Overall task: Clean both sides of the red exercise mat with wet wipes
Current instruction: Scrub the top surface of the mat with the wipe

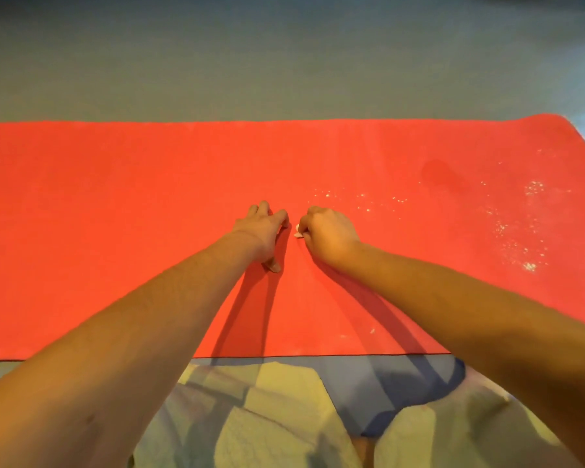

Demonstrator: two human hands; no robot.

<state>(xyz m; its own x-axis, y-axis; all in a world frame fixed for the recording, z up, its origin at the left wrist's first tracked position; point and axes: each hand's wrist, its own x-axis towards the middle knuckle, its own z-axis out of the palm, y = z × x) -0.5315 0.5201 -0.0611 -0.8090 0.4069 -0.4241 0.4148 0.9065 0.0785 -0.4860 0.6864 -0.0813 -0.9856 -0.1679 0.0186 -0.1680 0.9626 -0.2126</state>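
The red exercise mat [115, 214] lies flat across the floor, spanning the view from left to right. My left hand [264, 231] rests on the mat near its middle, fingers spread and pressing down, holding nothing. Just to its right, my right hand [328, 236] is closed on a small crumpled white wet wipe [298, 232], which peeks out at the thumb side and touches the mat. White specks of dirt [517, 228] are scattered over the mat's right part, and a darker damp patch [439, 173] shows above them.
Grey floor [284, 62] stretches beyond the mat's far edge. Between me and the mat's near edge lies patterned yellow and blue fabric [284, 410] over my lap. The mat's right end [568, 130] curls up slightly.
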